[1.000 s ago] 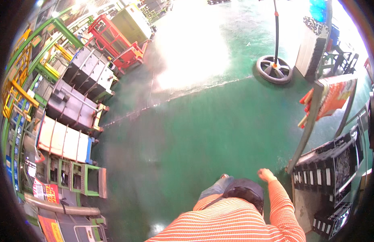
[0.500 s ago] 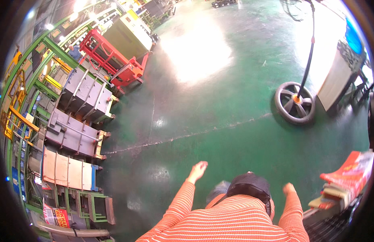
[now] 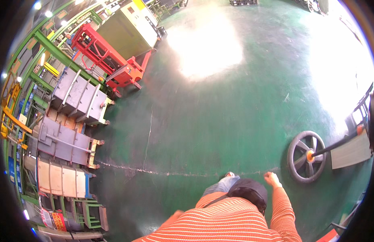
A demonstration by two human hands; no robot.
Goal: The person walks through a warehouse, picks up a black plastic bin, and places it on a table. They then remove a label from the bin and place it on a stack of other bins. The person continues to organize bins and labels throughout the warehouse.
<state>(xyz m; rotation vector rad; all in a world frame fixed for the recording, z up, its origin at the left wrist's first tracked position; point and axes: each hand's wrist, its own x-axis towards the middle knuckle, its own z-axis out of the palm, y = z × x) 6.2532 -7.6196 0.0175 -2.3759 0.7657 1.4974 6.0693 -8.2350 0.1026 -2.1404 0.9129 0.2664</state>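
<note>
My right hand (image 3: 271,179) is held out ahead of my body over the green floor (image 3: 203,133), fingers curled in and nothing seen in them. Low beside my torso, my left hand (image 3: 175,214) is partly hidden by the striped orange sleeve and too smeared to read its fingers. Neither touches any object that I can see. A black bag (image 3: 247,192) hangs on a strap across my front, and one foot (image 3: 230,174) shows beyond it. Closest to my right hand is a grey spoked wheel-shaped base (image 3: 307,156) with an orange hub and a black pole.
Along the left stand grey metal carts (image 3: 66,141), a beige-panelled cart (image 3: 62,177), and a green metal frame (image 3: 94,215). Farther off are a red lifting machine (image 3: 128,74) and a tall cabinet (image 3: 134,28). A white board (image 3: 350,152) stands at right. A crack crosses the floor.
The view has moved forward and turned right. The wheel base sits lower and nearer in it. My right arm has swung forward, and my left has swung back toward my body.
</note>
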